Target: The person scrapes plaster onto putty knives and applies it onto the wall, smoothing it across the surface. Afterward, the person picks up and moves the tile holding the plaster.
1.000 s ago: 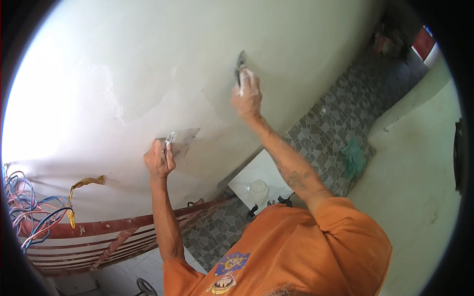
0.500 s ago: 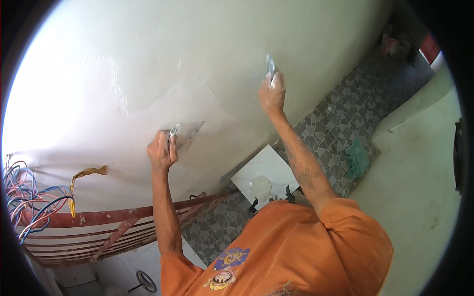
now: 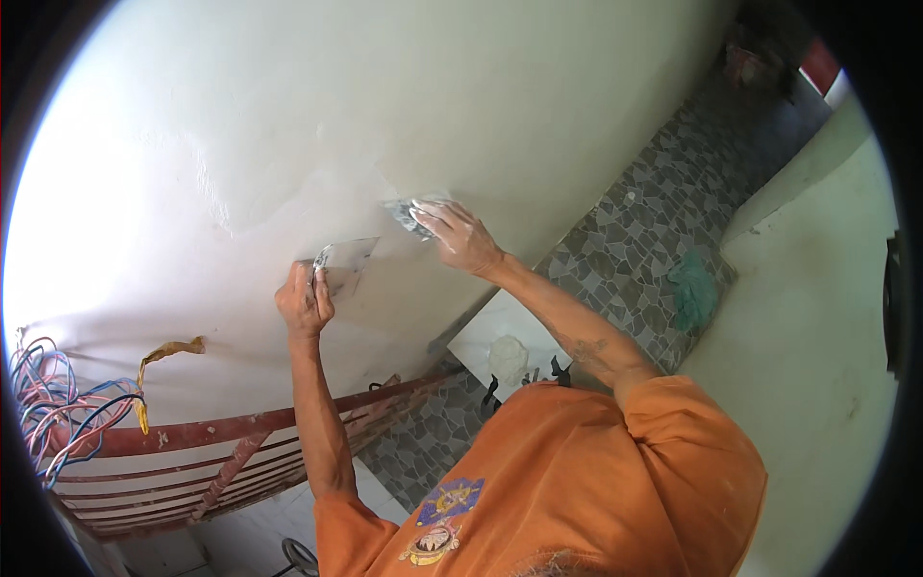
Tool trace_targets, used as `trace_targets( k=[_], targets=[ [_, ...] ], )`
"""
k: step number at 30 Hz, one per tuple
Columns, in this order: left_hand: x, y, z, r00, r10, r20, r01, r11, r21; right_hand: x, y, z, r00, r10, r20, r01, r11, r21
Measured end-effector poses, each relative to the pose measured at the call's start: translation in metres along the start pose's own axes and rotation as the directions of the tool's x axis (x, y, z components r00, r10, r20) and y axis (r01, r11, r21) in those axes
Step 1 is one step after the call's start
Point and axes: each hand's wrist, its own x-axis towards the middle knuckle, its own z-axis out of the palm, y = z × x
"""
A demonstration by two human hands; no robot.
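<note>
My left hand (image 3: 306,300) is closed round the grip of a wide, flat putty knife (image 3: 352,260), its thin blade pointing right, close in front of the pale wall (image 3: 317,106). Higher and to the right, my right hand (image 3: 469,240) holds a second putty knife (image 3: 408,217), smeared white, with its blade at the wall. The fingers of that hand lie along the tool and carry white smears. A smoother, damp-looking coat covers part of the wall, with a ragged raised edge at the left.
A white board (image 3: 477,337) bearing a lump of pale putty (image 3: 508,359) is below my hands. Loose wires (image 3: 72,404) and a red metal railing (image 3: 212,430) are at lower left. Right of the wall, a green plastic bag (image 3: 692,291) lies on the stone-patterned floor (image 3: 630,252).
My right hand has swept down and left along the wall with its putty knife, its forearm swinging leftward. My left hand stays nearly in place, still holding its tool.
</note>
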Motion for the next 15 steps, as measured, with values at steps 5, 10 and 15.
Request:
trace_targets(
  k=[5, 10, 15],
  targets=[
    [0.002, 0.004, -0.007, 0.999, -0.036, 0.029, 0.036, 0.999, -0.003, -0.03, 0.034, -0.026, 0.39, 0.921, 0.016, -0.89, 0.373, 0.261],
    [0.009, 0.006, -0.009, 0.997, 0.001, 0.077, -0.001, 1.0, -0.006, -0.044, 0.152, -0.05, 0.164, 0.872, -0.461, -0.77, 0.405, 0.493],
    [0.01, 0.014, -0.001, 0.99, -0.07, 0.126, 0.073, 0.997, -0.02, -0.047, 0.203, -0.066, 0.108, 0.981, -0.159, -0.615, 0.191, 0.765]
  ],
)
